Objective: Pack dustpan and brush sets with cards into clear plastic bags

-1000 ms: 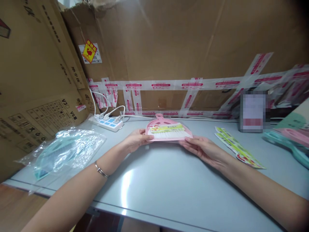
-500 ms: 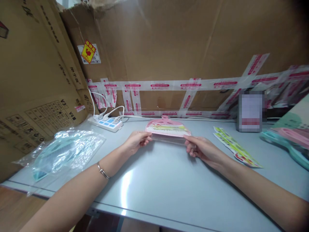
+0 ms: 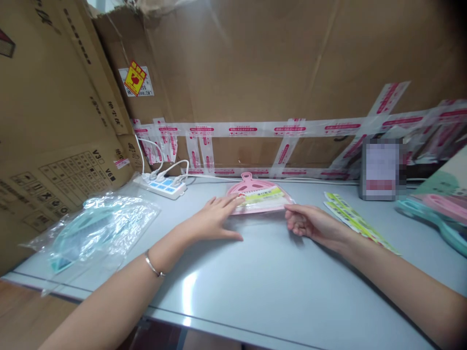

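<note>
A pink fan-shaped plastic piece (image 3: 251, 183) with a ring at its top lies on the table near the back, in a clear plastic bag (image 3: 294, 198). On its front shows a yellow-green printed card (image 3: 264, 195). My left hand (image 3: 215, 218) is open, its fingers resting over the bag's left side and its thumb apart, toward me. My right hand (image 3: 304, 221) pinches the bag's front right corner between thumb and forefinger, its other fingers curled in.
Left on the table lies a teal piece (image 3: 83, 223) in a clear bag, with a white power strip (image 3: 162, 185) behind. To the right are printed strips (image 3: 357, 218), a blurred dark-edged box (image 3: 381, 170) and teal and pink handled pieces (image 3: 426, 216). Large cardboard boxes (image 3: 248, 73) stand behind.
My left hand has let go of the bag's left corner and opened flat over its left side. The pink piece has tipped back, showing more of its face. My right hand stays at its corner.
</note>
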The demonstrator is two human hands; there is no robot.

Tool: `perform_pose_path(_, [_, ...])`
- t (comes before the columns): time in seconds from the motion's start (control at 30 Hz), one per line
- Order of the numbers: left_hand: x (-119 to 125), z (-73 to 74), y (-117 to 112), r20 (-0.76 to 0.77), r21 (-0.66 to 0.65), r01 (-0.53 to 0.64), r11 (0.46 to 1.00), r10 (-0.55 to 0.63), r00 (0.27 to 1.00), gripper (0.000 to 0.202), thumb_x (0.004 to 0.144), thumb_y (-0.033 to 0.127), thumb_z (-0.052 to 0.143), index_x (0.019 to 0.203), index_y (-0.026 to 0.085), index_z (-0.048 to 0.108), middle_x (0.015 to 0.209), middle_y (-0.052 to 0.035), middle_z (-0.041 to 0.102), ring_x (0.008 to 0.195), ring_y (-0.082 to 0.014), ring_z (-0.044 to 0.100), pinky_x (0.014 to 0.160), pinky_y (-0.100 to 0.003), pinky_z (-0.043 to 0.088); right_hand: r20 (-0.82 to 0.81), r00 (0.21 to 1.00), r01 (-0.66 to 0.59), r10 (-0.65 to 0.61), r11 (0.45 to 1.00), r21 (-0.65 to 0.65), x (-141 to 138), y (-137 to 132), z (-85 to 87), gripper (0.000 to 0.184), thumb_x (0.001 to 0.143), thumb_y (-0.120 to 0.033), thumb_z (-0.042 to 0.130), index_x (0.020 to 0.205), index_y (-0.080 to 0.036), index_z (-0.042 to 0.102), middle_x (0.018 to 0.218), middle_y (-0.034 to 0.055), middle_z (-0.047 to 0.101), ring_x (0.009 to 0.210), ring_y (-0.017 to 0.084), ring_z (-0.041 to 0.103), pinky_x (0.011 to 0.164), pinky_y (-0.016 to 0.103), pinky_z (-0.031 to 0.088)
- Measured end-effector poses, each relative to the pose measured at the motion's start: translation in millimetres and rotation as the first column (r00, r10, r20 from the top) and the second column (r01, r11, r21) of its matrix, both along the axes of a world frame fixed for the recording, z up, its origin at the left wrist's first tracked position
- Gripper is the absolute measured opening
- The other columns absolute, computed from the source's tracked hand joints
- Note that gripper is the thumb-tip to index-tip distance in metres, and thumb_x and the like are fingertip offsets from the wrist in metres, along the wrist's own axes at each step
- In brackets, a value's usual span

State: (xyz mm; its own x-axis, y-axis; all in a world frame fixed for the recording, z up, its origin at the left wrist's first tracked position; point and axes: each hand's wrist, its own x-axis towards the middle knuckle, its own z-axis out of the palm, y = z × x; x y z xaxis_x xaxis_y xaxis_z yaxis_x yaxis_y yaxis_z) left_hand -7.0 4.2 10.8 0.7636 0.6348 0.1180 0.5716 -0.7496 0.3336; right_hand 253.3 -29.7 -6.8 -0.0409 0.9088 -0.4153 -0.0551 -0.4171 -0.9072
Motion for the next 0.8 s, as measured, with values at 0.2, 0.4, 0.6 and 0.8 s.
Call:
perform_pose_path(0.2, [6,-17.6,14,0.085,-0.021,-0.09,0.996,0.092,0.992,0.03,0.091,0.03,0.037,0.094,0.027,0.066,0.106,-0.0033,0.068,0.102,-0.0202,0.06,0.107,-0.045,0.024,0.354,0.915,-0.22,0.194,0.975,0.034,9,1,-3.2,0.035,0.082,-0.049,0.052,0.086,-0.013,0.053,0.057,0.0045,0.062,0.045,0.011,0.056,0.044,0.02,0.043])
perform_pose_path(0.4, [6,-17.0,15,0.19,-0.003,-0.155,0.988,0.153,0.97,0.029,0.086,0.033,0.046,0.07,0.022,0.067,0.073,-0.0038,0.07,0.072,-0.0175,0.058,0.09,-0.034,0.037,0.599,0.794,-0.365,0.102,0.869,0.335,14,0,-9.6,0.102,0.05,-0.05,0.077,0.131,-0.019,0.024,0.106,0.0083,0.054,0.07,0.014,0.056,0.063,0.027,0.047])
perform_pose_path(0.6, [15,-27.6,19,0.171,0.068,-0.229,0.971,0.214,0.962,0.032,0.085,0.033,0.048,0.058,0.018,0.055,0.064,-0.0031,0.057,0.064,-0.0151,0.051,0.063,-0.025,0.035,0.734,0.674,-0.299,-0.078,0.88,0.368,-1,5,-25.7,0.038,0.076,-0.051,0.05,0.098,-0.02,0.05,0.075,-0.0007,0.051,0.067,0.015,0.05,0.063,0.026,0.039])
perform_pose_path(0.8, [11,-24.5,18,0.16,0.074,-0.482,0.873,0.467,0.87,0.01,0.08,0.025,0.053,0.087,0.018,0.056,0.094,-0.0065,0.055,0.091,-0.021,0.052,0.081,-0.033,0.04,0.722,0.678,-0.271,-0.137,0.867,0.419,-7,6,-28.5,0.024,0.081,-0.038,0.041,0.098,-0.021,0.044,0.074,-0.001,0.051,0.064,0.015,0.049,0.062,0.026,0.04])
